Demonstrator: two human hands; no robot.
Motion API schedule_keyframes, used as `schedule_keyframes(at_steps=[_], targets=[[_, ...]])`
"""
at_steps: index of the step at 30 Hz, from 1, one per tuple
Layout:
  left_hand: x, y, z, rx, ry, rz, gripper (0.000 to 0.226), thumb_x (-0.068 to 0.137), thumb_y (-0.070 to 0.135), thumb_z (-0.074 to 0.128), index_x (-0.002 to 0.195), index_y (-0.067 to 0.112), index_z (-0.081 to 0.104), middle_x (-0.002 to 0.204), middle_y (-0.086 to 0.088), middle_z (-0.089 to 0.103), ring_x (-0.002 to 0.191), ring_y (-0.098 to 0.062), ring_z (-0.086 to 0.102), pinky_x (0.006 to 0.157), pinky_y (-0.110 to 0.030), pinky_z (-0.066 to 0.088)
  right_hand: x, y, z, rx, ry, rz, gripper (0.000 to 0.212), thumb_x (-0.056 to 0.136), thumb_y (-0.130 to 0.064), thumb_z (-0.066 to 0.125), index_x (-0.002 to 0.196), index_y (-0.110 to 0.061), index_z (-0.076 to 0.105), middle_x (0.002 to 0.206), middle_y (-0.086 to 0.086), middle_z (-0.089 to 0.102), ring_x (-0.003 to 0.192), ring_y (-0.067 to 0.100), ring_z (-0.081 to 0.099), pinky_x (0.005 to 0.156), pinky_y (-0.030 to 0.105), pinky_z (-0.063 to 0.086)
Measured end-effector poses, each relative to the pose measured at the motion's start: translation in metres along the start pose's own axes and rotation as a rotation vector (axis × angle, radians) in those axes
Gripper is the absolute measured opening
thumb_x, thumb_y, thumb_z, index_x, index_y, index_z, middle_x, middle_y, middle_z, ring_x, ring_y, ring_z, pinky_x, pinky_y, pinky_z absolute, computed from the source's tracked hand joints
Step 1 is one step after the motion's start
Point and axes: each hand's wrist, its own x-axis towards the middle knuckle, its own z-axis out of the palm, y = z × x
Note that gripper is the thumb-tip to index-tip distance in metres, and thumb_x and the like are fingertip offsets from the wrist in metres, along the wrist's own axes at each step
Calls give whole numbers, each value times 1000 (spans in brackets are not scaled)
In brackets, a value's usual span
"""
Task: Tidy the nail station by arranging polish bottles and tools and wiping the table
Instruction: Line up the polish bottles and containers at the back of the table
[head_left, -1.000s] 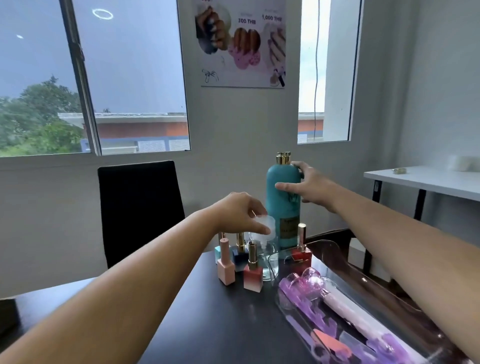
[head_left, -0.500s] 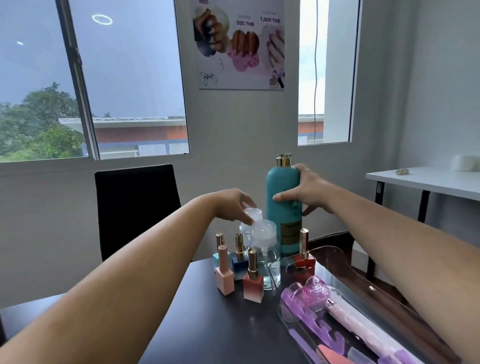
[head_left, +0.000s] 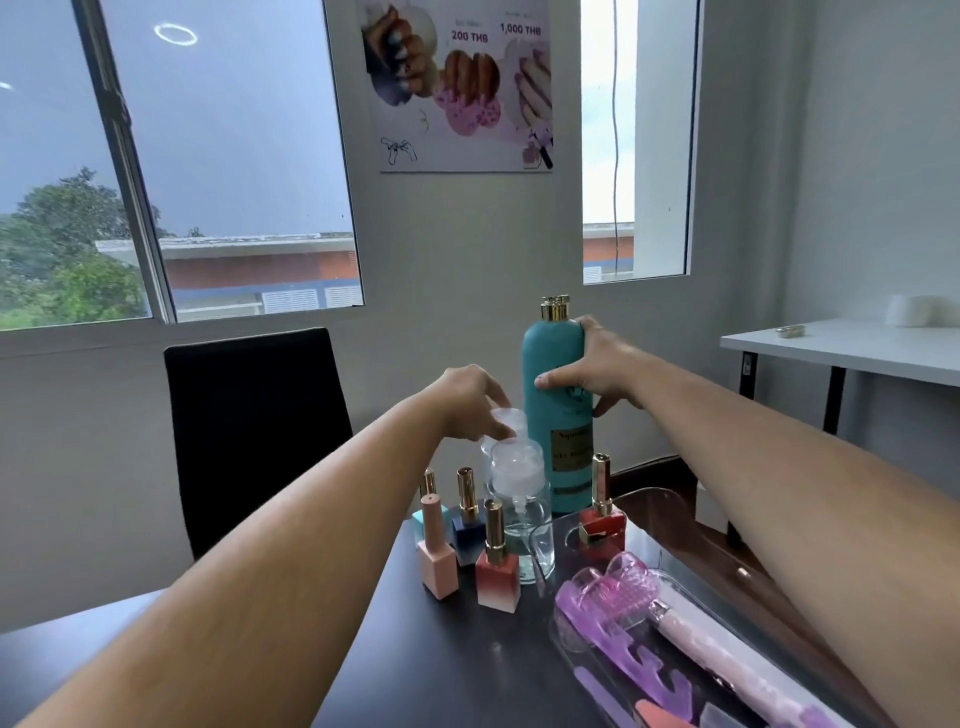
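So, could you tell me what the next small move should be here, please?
Probably set the teal bottle back against the wall. The right hand grips it while the left hand holds a clear dispenser, clearing space among crowded polish bottles.

Teal bottle (head_left: 558, 415): matt body, shiny gold metal-look cap. Pump dispenser (head_left: 522, 514): clear glossy glass or plastic, can't tell which. Tray (head_left: 670, 512): clear glossy plastic. Worktop (head_left: 441, 665): dark, smooth, semi-gloss. Polish bottles' (head_left: 497, 569) caps: gold, shiny. Chair (head_left: 254, 431): matt black.
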Motion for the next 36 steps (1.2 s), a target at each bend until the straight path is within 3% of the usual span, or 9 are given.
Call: schedule_keyframes(at_steps=[3,6,8,11,14,17,24,33,36], targets=[[-7,-1,-2,110,-31,19,54,80,36,69,129,21,52,125,-5,60,105,-22,58,90,-31,48,-3,2,-2,5,-14,6,82,71,-24,80,136,-24,29,129,11,44,112,30,50,74,51,57],[-26,-9,-12,100,-30,9,60,80,43,66,134,26,45,131,-4,55,114,-22,55,102,-34,39,-11,4,-12,-92,-35,15,93,72,-36,78,143,-19,22,140,12,40,122,32,46,88,51,52],[-43,-20,-22,56,-58,-6,53,80,43,67,127,27,50,129,-2,56,110,-19,57,99,-32,41,-21,3,-20,-283,124,-25,99,74,-46,74,148,-13,16,150,14,31,132,33,38,102,47,40],[-66,-37,-31,54,-166,-45,41,81,40,66,120,29,57,124,1,59,107,-14,58,100,-30,41,-46,-6,-22,-427,301,-310,70,78,-39,71,137,-18,41,138,10,47,119,23,49,93,35,42],[-79,-44,-29,51,-213,-76,36,82,32,67,118,27,60,119,3,63,104,-12,59,98,-25,41,-70,-17,-9,-473,-70,-398,42,80,-35,71,118,-26,58,116,-1,61,92,8,57,71,17,43],[-86,-45,-20,70,-181,-59,30,81,28,69,110,28,65,110,4,66,98,-11,60,90,-20,42,-79,-22,13,-589,-275,-369,46,79,-38,71,122,-28,57,121,-4,59,104,12,57,84,24,49],[-94,-46,-9,164,-13,3,14,80,24,69,94,23,71,86,6,67,80,-9,61,76,-19,49,-79,-23,30,-567,-285,-374,47,77,-34,74,121,-29,57,120,-3,60,97,11,54,92,32,47],[-97,-50,-17,242,-85,-2,2,81,26,69,80,24,67,70,11,67,52,11,57,50,-2,37,-77,-23,33,-517,-294,-351,45,77,-28,75,119,-28,57,117,-4,59,98,12,53,93,35,48],[-98,-49,-23,214,-164,-38,2,80,22,68,80,24,68,71,11,68,54,7,60,54,-6,42,-77,-23,33,-512,-299,-351,44,78,-28,74,119,-28,57,117,-5,59,98,12,53,93,35,48]])
